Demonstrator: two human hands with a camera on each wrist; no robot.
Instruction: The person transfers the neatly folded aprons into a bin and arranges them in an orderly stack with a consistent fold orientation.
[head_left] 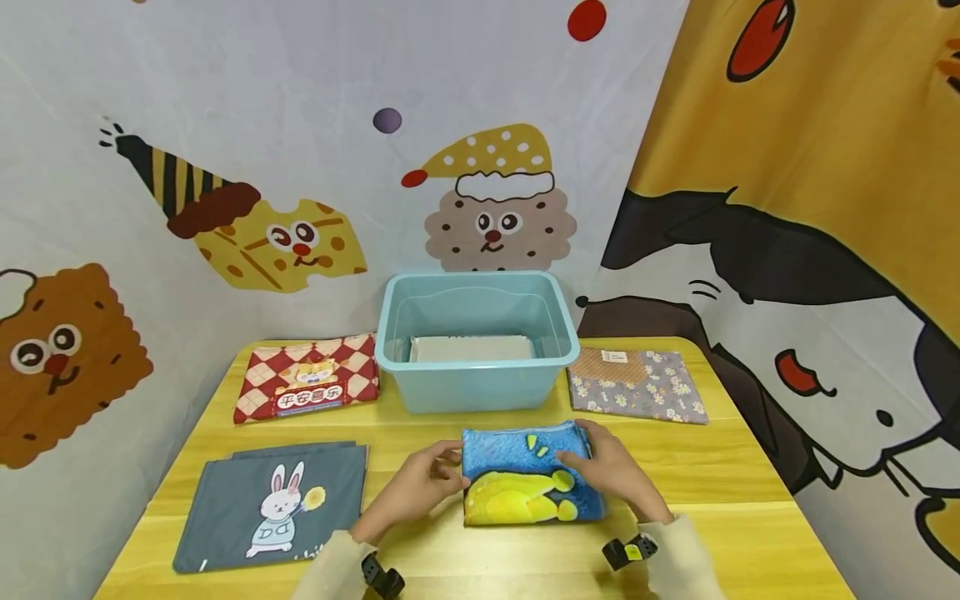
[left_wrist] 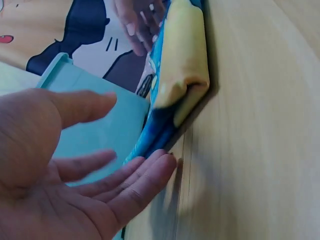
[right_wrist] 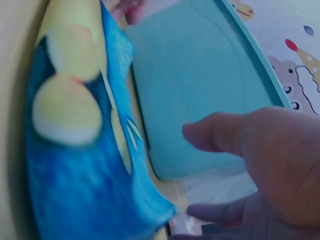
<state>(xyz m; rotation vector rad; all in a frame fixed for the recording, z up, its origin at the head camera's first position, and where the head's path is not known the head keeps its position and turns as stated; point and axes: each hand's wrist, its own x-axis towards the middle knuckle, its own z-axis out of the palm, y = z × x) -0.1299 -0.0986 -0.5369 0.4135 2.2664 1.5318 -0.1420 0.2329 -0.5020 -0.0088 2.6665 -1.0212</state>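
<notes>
Head: folded cloth (head_left: 510, 497) between bin (head_left: 480, 387) and near edge of table (head_left: 750, 517), apparently being squared | Left wrist: left hand (left_wrist: 70, 200) spread, fingertips by cloth's end | Right wrist: right hand (right_wrist: 280, 170) spread; next likely calls for gripping both ends

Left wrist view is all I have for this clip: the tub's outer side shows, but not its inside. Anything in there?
Observer: Yes, the head view shows a pale rectangular item inside the tub.
Operator: I catch only part of the right hand; where's its thumb?
Observer: Over the folded blue-and-yellow cloth; contact is unclear.
Operator: What lies left of the tub?
Observer: A folded red-and-cream checked cloth.
</notes>
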